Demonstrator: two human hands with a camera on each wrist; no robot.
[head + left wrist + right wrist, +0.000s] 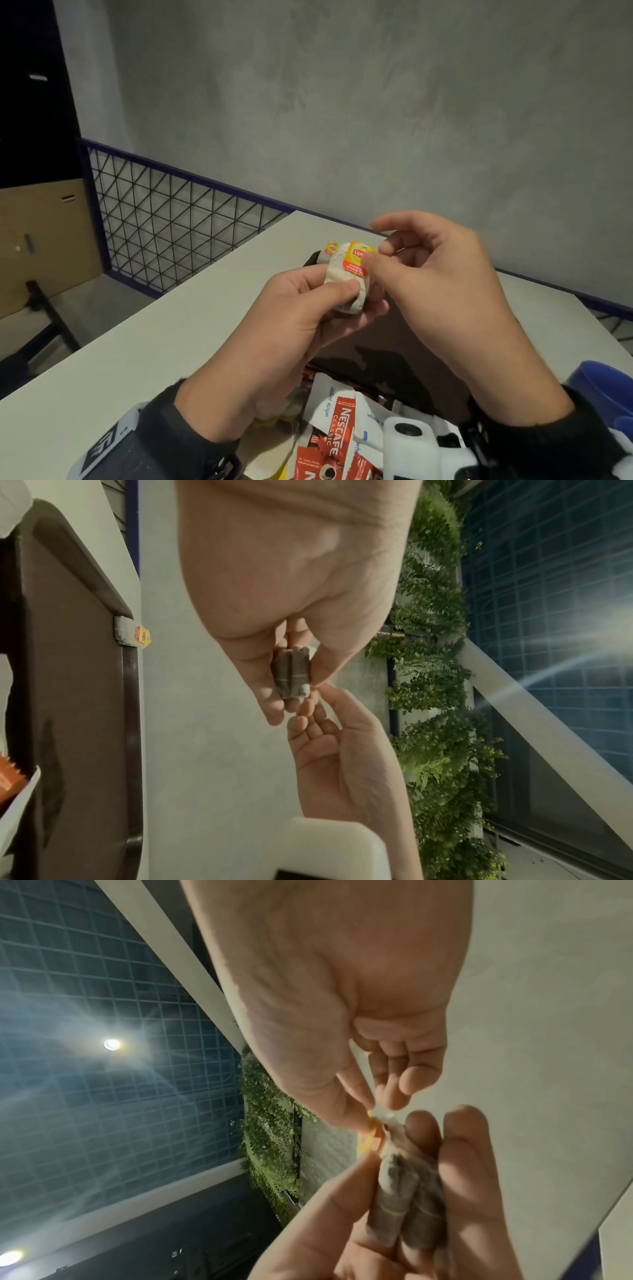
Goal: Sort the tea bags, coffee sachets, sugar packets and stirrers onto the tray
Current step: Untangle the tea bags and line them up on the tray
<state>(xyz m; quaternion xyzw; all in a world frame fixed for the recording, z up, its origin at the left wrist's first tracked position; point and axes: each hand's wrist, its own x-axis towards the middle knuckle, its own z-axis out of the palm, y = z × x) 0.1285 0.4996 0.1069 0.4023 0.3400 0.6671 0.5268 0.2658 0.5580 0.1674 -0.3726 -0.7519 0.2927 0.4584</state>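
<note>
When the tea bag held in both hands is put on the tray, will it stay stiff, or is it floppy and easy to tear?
Probably soft: the tea bag bulges in folds under the left hand grip. Likely light, since fingertips alone carry it. The paper tag, pinched by the right hand, looks thin; a hard pull might tear it or its string.

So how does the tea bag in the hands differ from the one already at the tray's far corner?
The held tea bag is up off the table, gripped by the left hand, while the placed tea bag lies at the far corner of the tray. The held one's tag is pinched by the right hand; nothing touches the placed one's tag. Both are pale paper bags with yellow and red tags.
</note>
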